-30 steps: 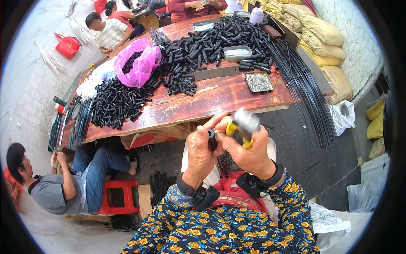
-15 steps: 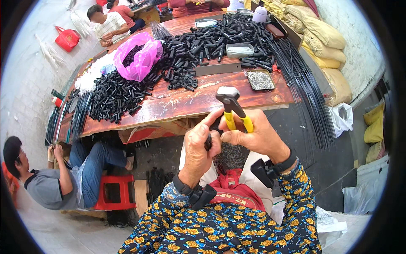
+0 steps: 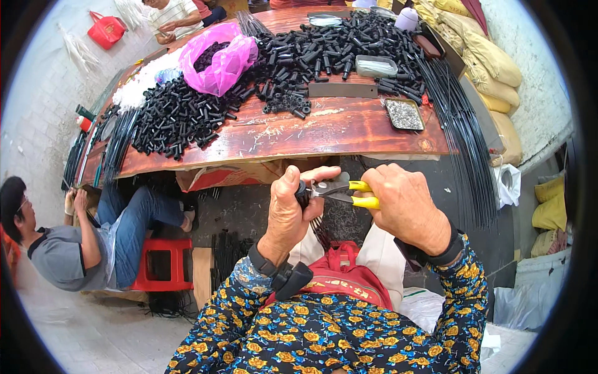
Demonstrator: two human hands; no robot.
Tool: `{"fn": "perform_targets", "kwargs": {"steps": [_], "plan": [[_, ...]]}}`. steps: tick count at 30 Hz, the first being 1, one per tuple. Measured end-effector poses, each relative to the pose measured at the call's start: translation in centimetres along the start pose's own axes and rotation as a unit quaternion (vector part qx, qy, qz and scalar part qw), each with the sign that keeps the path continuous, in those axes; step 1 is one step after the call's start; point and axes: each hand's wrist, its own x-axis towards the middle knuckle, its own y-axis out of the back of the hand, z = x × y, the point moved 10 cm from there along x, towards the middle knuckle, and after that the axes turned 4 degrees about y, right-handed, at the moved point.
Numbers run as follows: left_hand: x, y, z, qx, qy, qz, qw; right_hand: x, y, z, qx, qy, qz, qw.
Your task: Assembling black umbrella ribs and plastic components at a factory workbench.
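Observation:
My right hand [image 3: 408,202] is closed round the yellow handles of a pair of end-cutting pliers [image 3: 339,189]. Their metal jaws point left and meet the end of a black part [image 3: 303,194] in my left hand [image 3: 288,209]. That hand is closed on the part, its index finger stretched along the top of the jaws. The part looks like a short black tube, mostly covered by my fingers. Thin dark rods [image 3: 319,232] show below my left hand, over my lap; whether they join the part I cannot tell.
A wooden table [image 3: 261,140] ahead bears heaps of black tubular parts [image 3: 180,118], a pink plastic bag [image 3: 218,62], a tray of small metal pieces [image 3: 403,115] and long black rods [image 3: 464,149]. At left a person [image 3: 68,249] sits by a red stool [image 3: 163,265]. Sacks [image 3: 486,62] are stacked at right.
The pliers have swung from pointing upward to pointing left, and their jaws now meet the black part. My right hand has shifted right and turned. The view has tilted lower.

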Motion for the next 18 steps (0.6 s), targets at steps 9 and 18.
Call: {"fn": "perform_targets", "kwargs": {"steps": [9,18], "plan": [[-0.1,1.0,-0.2,-0.032,-0.001,0.06,0.998,0.0,1.1,-1.7,-0.047,-0.006,0.048,0.998],[-0.4,0.9,-0.2,-0.026,0.0,0.063,0.998,0.2,2.0,-2.8,-0.18,0.001,0.035,0.983]]}}
